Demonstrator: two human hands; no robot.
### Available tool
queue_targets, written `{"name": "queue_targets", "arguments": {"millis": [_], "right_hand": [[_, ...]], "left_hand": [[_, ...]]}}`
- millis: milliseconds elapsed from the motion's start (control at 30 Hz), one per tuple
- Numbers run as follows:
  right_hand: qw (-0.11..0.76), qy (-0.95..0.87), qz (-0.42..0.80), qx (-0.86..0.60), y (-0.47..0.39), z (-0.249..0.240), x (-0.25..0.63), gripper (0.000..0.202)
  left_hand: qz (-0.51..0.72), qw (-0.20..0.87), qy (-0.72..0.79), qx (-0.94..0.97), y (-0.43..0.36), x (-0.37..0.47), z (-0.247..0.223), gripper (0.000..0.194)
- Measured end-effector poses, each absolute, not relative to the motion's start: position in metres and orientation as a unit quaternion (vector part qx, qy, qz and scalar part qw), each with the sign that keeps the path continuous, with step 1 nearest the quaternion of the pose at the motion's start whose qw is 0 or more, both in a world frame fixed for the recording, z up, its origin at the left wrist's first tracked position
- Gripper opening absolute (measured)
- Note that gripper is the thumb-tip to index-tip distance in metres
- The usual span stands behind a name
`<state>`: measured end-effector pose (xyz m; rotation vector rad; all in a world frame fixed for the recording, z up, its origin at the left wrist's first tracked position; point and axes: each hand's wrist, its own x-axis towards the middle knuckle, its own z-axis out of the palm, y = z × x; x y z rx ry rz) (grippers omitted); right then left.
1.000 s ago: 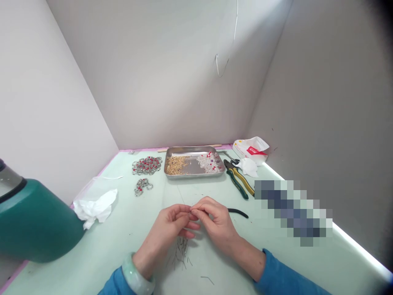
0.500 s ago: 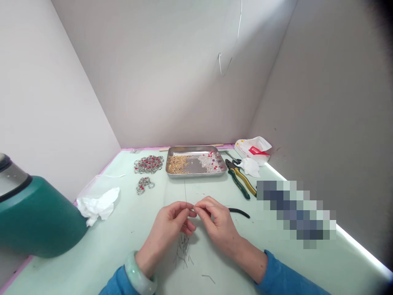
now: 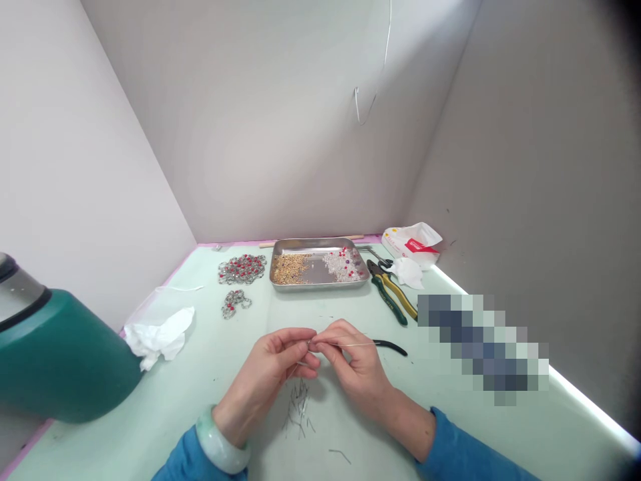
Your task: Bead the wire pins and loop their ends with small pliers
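Note:
My left hand [image 3: 275,367] and my right hand [image 3: 353,357] meet fingertip to fingertip above the pale green table [image 3: 200,414]. Both pinch a thin wire [image 3: 358,344], which runs right across my right hand's fingers; a fine end also slants down beneath my left fingers. Whatever small part sits between the fingertips is too tiny to make out. Below the hands lies a loose pile of short cut wires [image 3: 299,407], with one bent piece [image 3: 340,455] nearer me. A black curved tool handle [image 3: 391,346] shows just beyond my right hand.
Behind the hands stands a metal tray [image 3: 320,287] of gold, clear and red beads. Two heaps of beaded rings [image 3: 242,269] lie left of it. Pliers [image 3: 390,294], tissue [image 3: 406,272] and a packet [image 3: 413,244] are at right; a green bottle [image 3: 75,354] and crumpled tissue [image 3: 160,337] at left.
The wire that stood upright above my left fingers now lies across my right hand. My right fingertips have shifted slightly left, closer against my left ones.

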<state>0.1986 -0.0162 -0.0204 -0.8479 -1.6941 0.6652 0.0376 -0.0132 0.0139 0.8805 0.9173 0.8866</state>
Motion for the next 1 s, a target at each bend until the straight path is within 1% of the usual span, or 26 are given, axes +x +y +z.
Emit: {"name": "queue_targets", "arguments": {"millis": [167, 367, 500, 633, 733, 1000], "right_hand": [[0.568, -0.678, 0.292, -0.363, -0.0168, -0.0194, 0.1980, 0.016], [0.568, -0.683, 0.290, -0.356, -0.0191, -0.0167, 0.1987, 0.017], [0.573, -0.666, 0.311, -0.362, -0.0178, -0.0175, 0.1990, 0.016], [0.572, -0.657, 0.335, -0.360, -0.0147, -0.0211, 0.1997, 0.016], [0.569, -0.662, 0.338, -0.353, -0.0147, -0.0209, 0.2002, 0.018], [0.555, -0.687, 0.301, -0.359, -0.0165, -0.0210, 0.1994, 0.023]], "left_hand": [[0.384, 0.720, 0.397, 0.420, -0.0138, 0.0363, 0.0113, 0.017], [0.409, 0.762, 0.352, 0.359, -0.0141, 0.0365, 0.0123, 0.009], [0.410, 0.791, 0.331, 0.310, -0.0142, 0.0363, 0.0140, 0.008], [0.413, 0.802, 0.312, 0.296, -0.0131, 0.0358, 0.0136, 0.011], [0.415, 0.798, 0.315, 0.304, -0.0128, 0.0358, 0.0139, 0.014], [0.440, 0.741, 0.360, 0.358, -0.0157, 0.0382, 0.0142, 0.009]]}}
